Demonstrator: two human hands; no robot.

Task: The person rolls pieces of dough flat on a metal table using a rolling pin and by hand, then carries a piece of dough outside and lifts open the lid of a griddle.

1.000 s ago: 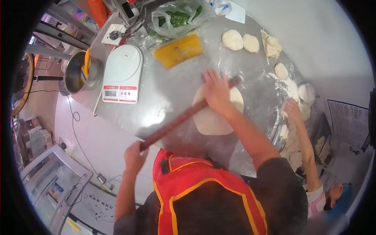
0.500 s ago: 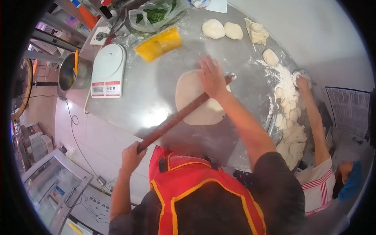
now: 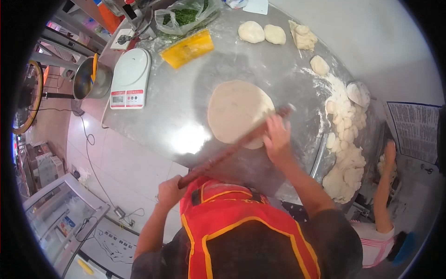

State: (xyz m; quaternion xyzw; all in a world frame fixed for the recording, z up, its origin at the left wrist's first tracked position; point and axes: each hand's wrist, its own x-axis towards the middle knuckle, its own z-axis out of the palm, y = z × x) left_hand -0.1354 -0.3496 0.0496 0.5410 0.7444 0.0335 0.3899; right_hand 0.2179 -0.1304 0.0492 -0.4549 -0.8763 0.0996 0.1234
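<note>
A round, flat sheet of dough (image 3: 232,109) lies on the metal worktop. Across its near right edge runs a brown wooden rolling pin (image 3: 232,149), slanting and a little blurred. My left hand (image 3: 171,191) is closed around the pin's near end, just past the table edge. Toward the far end, my right hand (image 3: 278,142) holds the pin from above, its fingers bent over the wood beside the dough's right edge.
White kitchen scale (image 3: 129,79), yellow scraper (image 3: 187,49) and a bag of chopped greens (image 3: 183,17) stand left and back. Dough balls (image 3: 251,32) lie at the back. Floury dough pieces (image 3: 344,128) and a large dough mass (image 3: 346,174) line the right, near a co-worker's arm (image 3: 383,200).
The rolling pin has come nearer my body, uncovering most of the dough sheet. My right hand has moved back and right with it. The co-worker's hand has left the white bowl-like item.
</note>
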